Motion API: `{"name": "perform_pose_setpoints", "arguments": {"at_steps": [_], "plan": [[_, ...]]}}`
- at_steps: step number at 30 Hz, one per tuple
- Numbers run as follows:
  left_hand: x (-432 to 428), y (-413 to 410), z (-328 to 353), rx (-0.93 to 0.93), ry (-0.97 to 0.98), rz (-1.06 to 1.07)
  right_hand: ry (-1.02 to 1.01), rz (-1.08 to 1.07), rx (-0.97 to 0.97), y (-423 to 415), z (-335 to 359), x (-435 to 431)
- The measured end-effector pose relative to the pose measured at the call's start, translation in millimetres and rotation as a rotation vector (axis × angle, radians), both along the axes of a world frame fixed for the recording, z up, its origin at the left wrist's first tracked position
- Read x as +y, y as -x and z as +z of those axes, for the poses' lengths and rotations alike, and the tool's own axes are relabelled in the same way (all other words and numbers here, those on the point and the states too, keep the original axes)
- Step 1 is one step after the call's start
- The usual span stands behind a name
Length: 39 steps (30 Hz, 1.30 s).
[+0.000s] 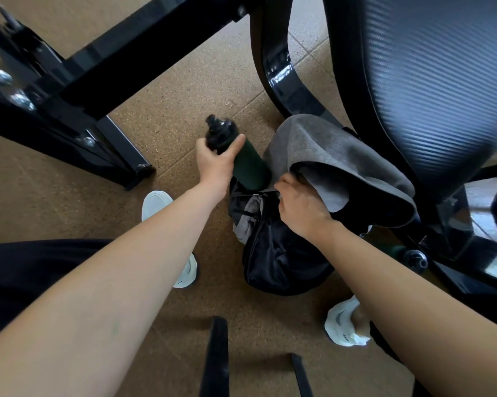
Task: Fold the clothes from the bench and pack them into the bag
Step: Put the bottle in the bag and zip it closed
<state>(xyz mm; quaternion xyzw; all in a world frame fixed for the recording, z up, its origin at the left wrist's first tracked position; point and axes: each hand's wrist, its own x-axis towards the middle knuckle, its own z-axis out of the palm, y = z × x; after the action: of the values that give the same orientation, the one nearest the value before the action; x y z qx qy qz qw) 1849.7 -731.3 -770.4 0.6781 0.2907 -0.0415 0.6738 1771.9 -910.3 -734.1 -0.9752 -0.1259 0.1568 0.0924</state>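
Note:
A black bag (281, 262) sits open on the floor between my feet. My left hand (215, 164) grips a dark green bottle (248, 167) with a black cap, tilted, its base dipping into the bag's mouth. My right hand (301, 207) holds the bag's edge by the zip, under a grey garment (336, 150) that drapes from the bench (430, 90) down over the bag. A piece of grey cloth (248, 216) shows inside the bag's opening.
Black metal frame bars (104, 70) of gym equipment cross the upper left, with a foot (139, 170) on the brown speckled floor. The padded bench stands at the right. My white shoes (155, 204) flank the bag. Black straps (218, 359) hang at the bottom.

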Motion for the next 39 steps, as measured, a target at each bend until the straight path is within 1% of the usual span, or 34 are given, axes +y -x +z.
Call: {"name": "perform_pose_setpoints", "arguments": {"at_steps": [2,4,6,8,9,13,15,17,22,24,25,29,31,32,33,35,36,39], "plan": [[-3,0,3,-0.094,-0.215,-0.175,-0.002,0.016,-0.017,0,1,0],[-7,1,8,-0.151,-0.382,-0.316,-0.002,0.021,-0.042,1,2,1],[-11,2,12,-0.202,-0.485,-0.432,0.014,0.027,-0.044,1,2,2],[-16,0,15,-0.205,-0.522,-0.544,0.028,0.035,-0.053,2,3,3],[-16,-4,16,-0.18,-0.516,-0.594,0.041,0.042,-0.063,2,4,3],[-5,-26,21,-0.04,-0.376,-0.734,0.131,0.056,-0.098,1,20,5],[3,-35,21,0.007,-0.358,-0.79,0.146,0.056,-0.082,-1,27,5],[9,-40,21,0.017,-0.328,-0.853,0.097,0.044,-0.06,-5,29,4],[11,-44,33,0.033,-0.157,-1.017,-0.018,0.045,-0.103,-6,26,6],[6,-42,37,0.011,-0.176,-1.023,-0.063,0.039,-0.138,-7,24,5],[3,-40,39,-0.003,-0.238,-1.019,-0.078,0.029,-0.155,-7,23,3],[-13,-23,50,-0.035,-0.661,-1.051,-0.091,-0.004,-0.177,-7,17,-7],[-21,-17,52,-0.047,-0.791,-1.045,-0.092,-0.007,-0.167,-3,14,-10],[-24,-16,51,-0.031,-0.823,-1.031,-0.102,-0.011,-0.159,-2,13,-12],[-26,-16,50,-0.012,-0.831,-1.014,-0.111,-0.02,-0.153,-2,13,-13],[-24,-17,50,0.001,-0.783,-0.984,-0.135,-0.028,-0.14,-3,14,-15],[-20,-19,48,0.006,-0.712,-0.984,-0.141,-0.026,-0.127,-3,14,-15],[0,-26,43,0.067,-0.379,-1.058,-0.129,-0.023,-0.106,-1,20,-11]]}}
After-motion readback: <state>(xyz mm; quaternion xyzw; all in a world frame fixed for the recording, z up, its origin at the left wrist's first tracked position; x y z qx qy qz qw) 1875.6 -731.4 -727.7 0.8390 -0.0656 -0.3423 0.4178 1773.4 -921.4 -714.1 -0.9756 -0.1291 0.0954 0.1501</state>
